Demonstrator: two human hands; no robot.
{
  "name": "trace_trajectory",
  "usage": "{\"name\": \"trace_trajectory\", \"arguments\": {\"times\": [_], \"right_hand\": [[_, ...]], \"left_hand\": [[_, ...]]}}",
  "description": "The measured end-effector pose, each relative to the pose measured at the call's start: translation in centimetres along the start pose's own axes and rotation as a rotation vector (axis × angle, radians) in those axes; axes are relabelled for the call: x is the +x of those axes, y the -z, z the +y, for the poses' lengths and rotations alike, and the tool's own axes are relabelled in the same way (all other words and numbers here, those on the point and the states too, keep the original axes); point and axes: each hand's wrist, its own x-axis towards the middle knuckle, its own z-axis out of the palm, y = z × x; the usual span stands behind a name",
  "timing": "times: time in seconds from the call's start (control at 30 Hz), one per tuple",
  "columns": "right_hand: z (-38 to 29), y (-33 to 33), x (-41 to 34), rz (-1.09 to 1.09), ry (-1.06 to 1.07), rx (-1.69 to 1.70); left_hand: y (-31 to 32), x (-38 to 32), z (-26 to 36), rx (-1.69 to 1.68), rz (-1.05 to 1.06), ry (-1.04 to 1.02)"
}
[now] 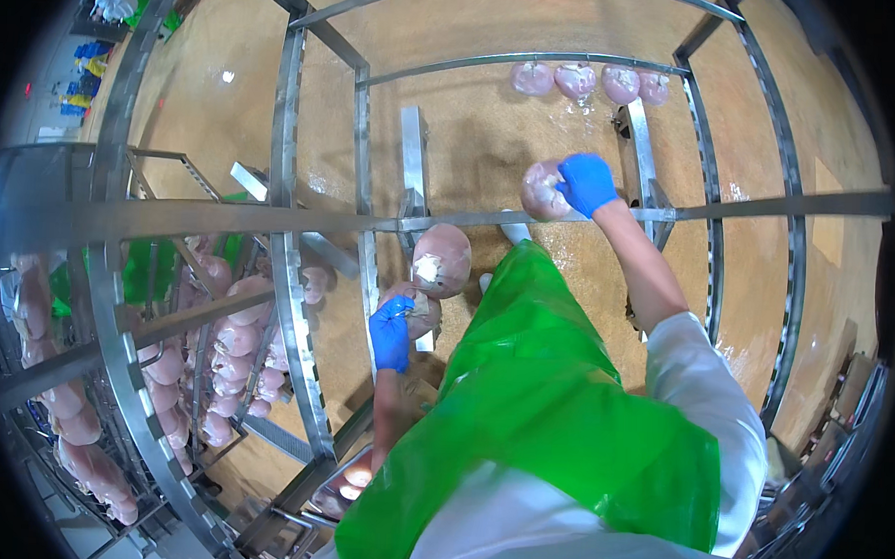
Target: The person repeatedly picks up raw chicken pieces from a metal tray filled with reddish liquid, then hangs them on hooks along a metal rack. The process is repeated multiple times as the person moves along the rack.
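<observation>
My right hand, in a blue glove, grips the pale gathered end of a round pink meat piece beside the near crossbar of a steel rack. Lower and to the left, my left hand, also gloved in blue, is closed at the pale end of another meat piece. A larger meat piece with a white patch touches that one from above. Whether my left hand holds this larger piece too, or what carries it, cannot be seen. My green apron covers my front.
Several meat pieces hang from the rack's far bar. On the left, slotted steel uprights stand before another rack loaded with meat. A container holding meat is by my left forearm. The tan floor looks wet.
</observation>
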Motion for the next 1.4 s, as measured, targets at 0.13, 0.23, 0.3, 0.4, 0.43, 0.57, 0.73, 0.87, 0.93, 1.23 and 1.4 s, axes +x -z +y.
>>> {"name": "trace_trajectory", "arguments": {"times": [0.13, 0.23, 0.3, 0.4, 0.43, 0.57, 0.73, 0.87, 0.93, 1.23, 1.4], "right_hand": [[1.4, -2.1, 8.6, 0.009, 0.076, 0.053], [3.8, -5.6, 15.6, 0.038, 0.124, 0.047], [4.1, -7.3, 19.8, -0.023, 0.127, 0.026], [5.5, -10.2, 25.7, 0.042, 0.142, 0.07], [6.2, -10.9, 27.4, 0.024, 0.153, 0.069], [7.0, -12.3, 33.0, -0.011, 0.209, 0.017], [7.5, -13.6, 37.3, -0.052, 0.199, 0.009], [5.3, -13.7, 37.1, 0.02, 0.152, 0.213], [3.5, -13.5, 35.0, 0.049, 0.228, 0.435], [-6.5, -8.2, 14.6, -0.291, 0.704, 0.985], [-5.3, -6.1, 12.6, -0.424, 0.471, 1.111]], "left_hand": [[-2.2, 2.7, 1.1, 0.038, 0.019, 0.07], [-3.3, 4.6, 2.1, 0.267, 0.031, 0.13], [-4.0, 5.7, 2.0, 0.232, 0.063, 0.161], [-5.4, 6.6, 2.3, 0.123, 0.138, 0.277], [-5.6, 6.8, 2.0, 0.1, 0.158, 0.278], [-7.2, 8.0, 3.2, 0.007, 0.218, 0.356], [-8.8, 10.0, 3.0, -0.012, 0.224, 0.298], [-9.9, 11.0, 2.2, -0.039, 0.228, 0.347], [-10.7, 12.1, 3.5, 0.05, 0.172, 0.337], [-15.8, 16.3, 7.6, -0.064, -0.04, 0.206], [-16.3, 17.5, 6.1, 0.046, -0.247, 0.015]]}}
